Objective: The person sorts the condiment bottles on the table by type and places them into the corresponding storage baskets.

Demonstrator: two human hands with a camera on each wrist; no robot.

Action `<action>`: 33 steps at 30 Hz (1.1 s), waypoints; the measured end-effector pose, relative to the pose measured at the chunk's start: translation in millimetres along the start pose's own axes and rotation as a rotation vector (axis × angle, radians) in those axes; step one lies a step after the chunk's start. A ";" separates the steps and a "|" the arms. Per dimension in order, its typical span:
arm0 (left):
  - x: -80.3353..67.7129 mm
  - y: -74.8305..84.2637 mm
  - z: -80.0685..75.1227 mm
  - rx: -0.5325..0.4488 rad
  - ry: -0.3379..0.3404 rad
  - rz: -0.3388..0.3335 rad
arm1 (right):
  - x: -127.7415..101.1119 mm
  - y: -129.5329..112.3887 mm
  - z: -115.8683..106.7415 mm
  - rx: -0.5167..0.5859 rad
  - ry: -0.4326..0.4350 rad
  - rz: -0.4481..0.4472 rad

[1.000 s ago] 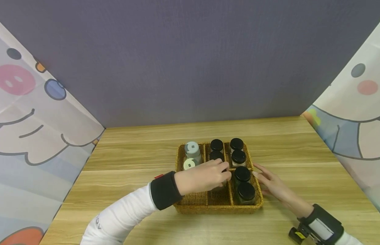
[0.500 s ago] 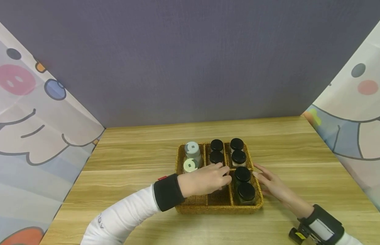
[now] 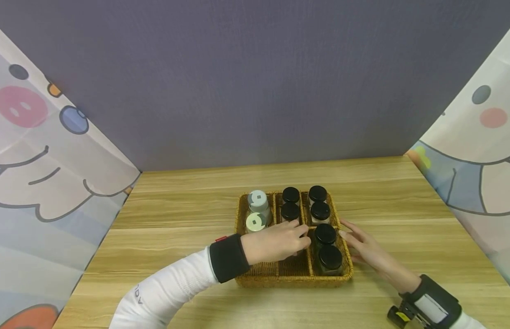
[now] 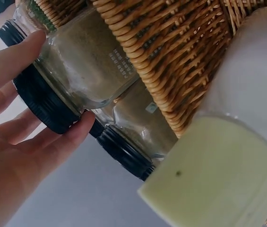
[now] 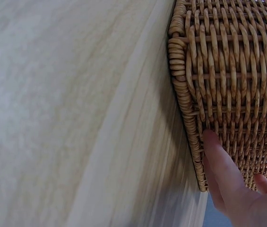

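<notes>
My left hand (image 3: 275,241) is over the middle column of a wicker basket (image 3: 296,283). In the left wrist view, its thumb and fingers grip the black lid of a glass jar (image 4: 83,56) filled with brownish powder. From the head view that jar is mostly hidden under the hand. Behind it in the same column stand two black-lidded jars (image 3: 290,211). On the basket's right outer side rests my right hand (image 3: 367,249), its fingers extended against the weave in the right wrist view.
Two bottles with pale caps (image 3: 255,222) stand in the basket's left compartment. More black-lidded jars (image 3: 330,257) fill the right column, split by a wicker divider. Wooden table (image 3: 176,214) surrounds the basket, with a grey panel (image 3: 255,91) behind.
My left hand has shifted slightly towards the near side of the basket, uncovering more of the jar lid behind it. My right hand stays in place.
</notes>
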State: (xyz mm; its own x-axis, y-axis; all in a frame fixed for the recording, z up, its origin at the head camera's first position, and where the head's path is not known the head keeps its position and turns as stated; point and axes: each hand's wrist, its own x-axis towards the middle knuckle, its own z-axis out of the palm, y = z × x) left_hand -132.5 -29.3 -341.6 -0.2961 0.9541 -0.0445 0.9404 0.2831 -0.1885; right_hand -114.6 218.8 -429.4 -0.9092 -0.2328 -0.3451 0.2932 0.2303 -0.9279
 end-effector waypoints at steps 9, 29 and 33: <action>1.9 -0.3 4.2 -0.005 -0.019 0.001 | 0.2 0.9 0.1 -0.003 0.006 0.009; 2.0 -1.5 10.2 -0.016 -0.010 -0.022 | 0.0 -0.1 0.4 -0.002 -0.003 -0.002; 1.2 -1.5 10.7 0.000 0.014 -0.022 | 0.0 0.0 0.5 -0.007 0.001 -0.004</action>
State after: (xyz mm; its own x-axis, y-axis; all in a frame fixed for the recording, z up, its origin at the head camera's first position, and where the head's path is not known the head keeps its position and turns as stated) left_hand -136.1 -29.7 -351.8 -0.3147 0.9488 -0.0264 0.9336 0.3044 -0.1890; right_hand -114.4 218.4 -429.4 -0.9109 -0.2325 -0.3407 0.2870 0.2362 -0.9284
